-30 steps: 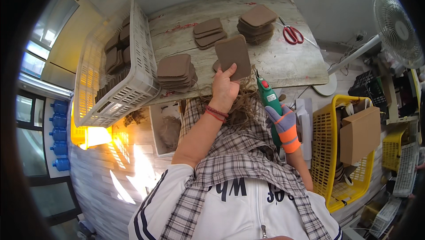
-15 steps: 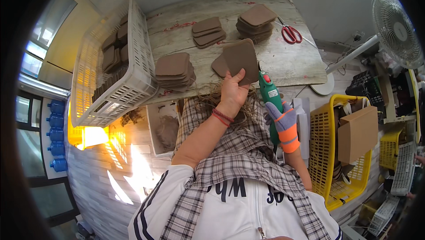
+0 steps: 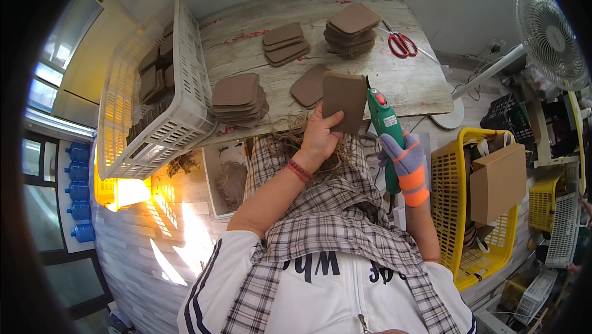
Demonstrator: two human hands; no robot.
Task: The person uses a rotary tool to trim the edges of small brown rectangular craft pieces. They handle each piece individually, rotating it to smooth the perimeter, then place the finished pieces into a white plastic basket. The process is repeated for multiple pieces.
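Note:
My bare left hand (image 3: 319,137) is closed on one edge of a brown rounded-corner pad (image 3: 344,103), thumb on top, held up over the table's near edge. My right hand (image 3: 402,156), in a grey and orange glove, wraps round a green handheld electric cutter (image 3: 383,115) with a red button. Its thin dark tip points up beside the pad's right edge. Behind the held pad, another brown pad (image 3: 304,86) lies on the table. Stacks of similar pads stand at the left (image 3: 236,97), at the centre (image 3: 285,44) and at the back (image 3: 353,29).
Red-handled scissors (image 3: 402,44) lie on the worn wooden table (image 3: 413,81). A white crate (image 3: 196,97) of pads stands left. On the right are a yellow basket (image 3: 445,211) with a cardboard box (image 3: 498,183) and a white fan (image 3: 550,37). Loose fibres (image 3: 296,143) gather on my lap.
The held pad has turned more upright and come lower, uncovering more of the pad behind it. My right hand and the cutter have shifted slightly right.

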